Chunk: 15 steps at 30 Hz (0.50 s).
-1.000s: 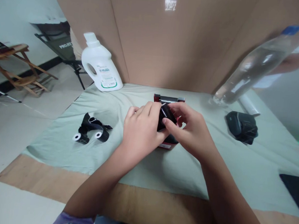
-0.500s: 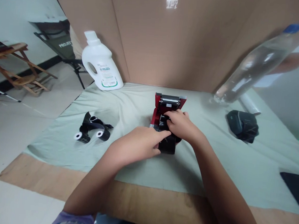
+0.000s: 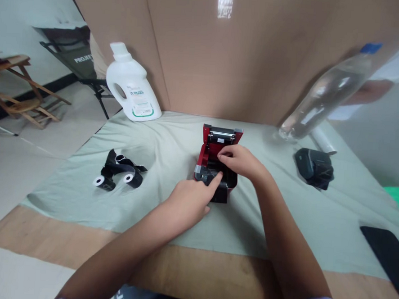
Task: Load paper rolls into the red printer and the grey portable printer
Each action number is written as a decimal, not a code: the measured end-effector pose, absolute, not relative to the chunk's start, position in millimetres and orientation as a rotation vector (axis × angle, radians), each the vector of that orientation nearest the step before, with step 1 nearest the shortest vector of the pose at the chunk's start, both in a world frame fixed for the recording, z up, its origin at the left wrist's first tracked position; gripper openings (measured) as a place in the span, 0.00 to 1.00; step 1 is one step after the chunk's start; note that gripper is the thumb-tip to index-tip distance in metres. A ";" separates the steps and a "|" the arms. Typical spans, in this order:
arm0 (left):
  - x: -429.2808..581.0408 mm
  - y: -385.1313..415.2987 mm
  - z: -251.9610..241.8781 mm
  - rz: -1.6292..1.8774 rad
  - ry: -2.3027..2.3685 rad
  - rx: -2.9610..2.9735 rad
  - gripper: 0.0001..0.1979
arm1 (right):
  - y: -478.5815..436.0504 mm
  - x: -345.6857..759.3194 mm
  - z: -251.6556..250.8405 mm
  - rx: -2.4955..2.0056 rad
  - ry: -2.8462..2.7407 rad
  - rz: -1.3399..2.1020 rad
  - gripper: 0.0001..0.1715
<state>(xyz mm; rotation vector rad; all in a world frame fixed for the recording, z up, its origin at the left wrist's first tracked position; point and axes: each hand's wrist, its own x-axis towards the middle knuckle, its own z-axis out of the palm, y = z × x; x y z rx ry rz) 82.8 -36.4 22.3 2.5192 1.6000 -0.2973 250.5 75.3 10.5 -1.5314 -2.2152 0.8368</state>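
A small red and black printer, likely for receipts, stands in the middle of the cloth with its lid raised. A black paper strip hangs out over its front. My left hand is at the printer's front left, index finger stretched over the strip and thumb lower down; its other fingers are curled and partly hidden. Above the open compartment is my right hand, its fingertips drawn together with nothing visible in them. Shadow and my hands hide most of the compartment's inside.
Two black paper rolls with loose strips lie at left. Behind are a white detergent jug and a tilted clear bottle against a cardboard wall. A black device and a dark flat object lie at right.
My right hand has lifted off the black roll inside the printer, which now sits lower or is hidden. My left hand has shifted slightly down and left, its index finger still on the strip.
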 end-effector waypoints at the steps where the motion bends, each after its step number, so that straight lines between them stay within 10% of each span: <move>1: 80.9 -39.0 12.0 -0.302 1.633 2.534 0.47 | 76.3 259.7 14.9 -1.507 -2.131 0.918 0.11; 10: 45.4 -42.0 -69.5 0.889 1.394 2.957 0.32 | 97.3 278.8 1.6 -1.280 -1.447 0.875 0.26; 15: 40.7 -38.6 -68.1 1.072 1.216 2.956 0.29 | 92.1 264.0 -10.0 -1.172 -1.468 0.875 0.17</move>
